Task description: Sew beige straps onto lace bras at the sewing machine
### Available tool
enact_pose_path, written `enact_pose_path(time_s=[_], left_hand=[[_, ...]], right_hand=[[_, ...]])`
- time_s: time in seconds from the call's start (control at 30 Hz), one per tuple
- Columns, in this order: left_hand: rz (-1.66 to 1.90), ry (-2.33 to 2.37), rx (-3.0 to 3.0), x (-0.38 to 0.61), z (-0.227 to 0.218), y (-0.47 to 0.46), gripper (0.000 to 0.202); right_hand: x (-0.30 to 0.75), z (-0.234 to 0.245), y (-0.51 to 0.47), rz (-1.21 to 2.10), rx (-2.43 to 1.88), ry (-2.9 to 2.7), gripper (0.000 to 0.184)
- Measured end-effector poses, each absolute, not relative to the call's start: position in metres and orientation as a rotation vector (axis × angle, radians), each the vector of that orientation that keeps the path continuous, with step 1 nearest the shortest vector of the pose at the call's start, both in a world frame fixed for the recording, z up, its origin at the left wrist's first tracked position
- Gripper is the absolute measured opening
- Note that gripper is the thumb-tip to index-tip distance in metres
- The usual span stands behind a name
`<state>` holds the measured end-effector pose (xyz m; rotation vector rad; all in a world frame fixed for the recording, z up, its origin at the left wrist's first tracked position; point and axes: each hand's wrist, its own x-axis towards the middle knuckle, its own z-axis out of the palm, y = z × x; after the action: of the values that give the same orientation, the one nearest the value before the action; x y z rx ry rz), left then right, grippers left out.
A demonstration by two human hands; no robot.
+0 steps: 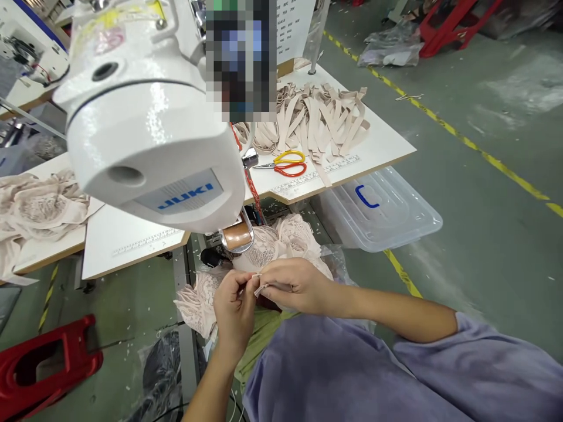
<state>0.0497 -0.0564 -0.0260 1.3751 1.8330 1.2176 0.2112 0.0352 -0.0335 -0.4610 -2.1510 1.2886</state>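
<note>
Below the head of a white sewing machine (149,129), both of my hands pinch a narrow beige strap (259,287). My left hand (235,308) is closed on its left end. My right hand (297,286) is closed on the strap's right part, with my fingertips meeting my left hand's. Beige lace garment pieces (285,237) lie just behind and under my hands, over my lap. More lace (197,302) hangs to the left of my left hand.
A pile of beige straps (316,117) and yellow-and-red scissors (285,164) lie on the white table (387,146). A clear plastic lid (378,211) sits to the right below it. Lace pieces (39,205) are heaped at left. A red stool (44,363) stands on the floor.
</note>
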Motion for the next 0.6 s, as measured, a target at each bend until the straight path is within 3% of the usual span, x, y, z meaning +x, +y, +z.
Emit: enact_pose_path(time_s=[0.33, 0.43, 0.6], left_hand=[[1.179, 1.933, 1.647, 0.046, -0.025, -0.054, 0.013], [1.149, 1.966, 1.876, 0.045, -0.017, -0.056, 0.008], [1.113, 1.885, 2.154, 0.043, -0.002, -0.053, 0.005]], right_hand=[[0.213, -0.028, 0.05, 1.444, -0.614, -2.063, 0.024], [0.215, -0.021, 0.063, 1.267, -0.703, -2.181, 0.026], [0.216, -0.003, 0.078, 1.344, -0.651, -2.305, 0.017]])
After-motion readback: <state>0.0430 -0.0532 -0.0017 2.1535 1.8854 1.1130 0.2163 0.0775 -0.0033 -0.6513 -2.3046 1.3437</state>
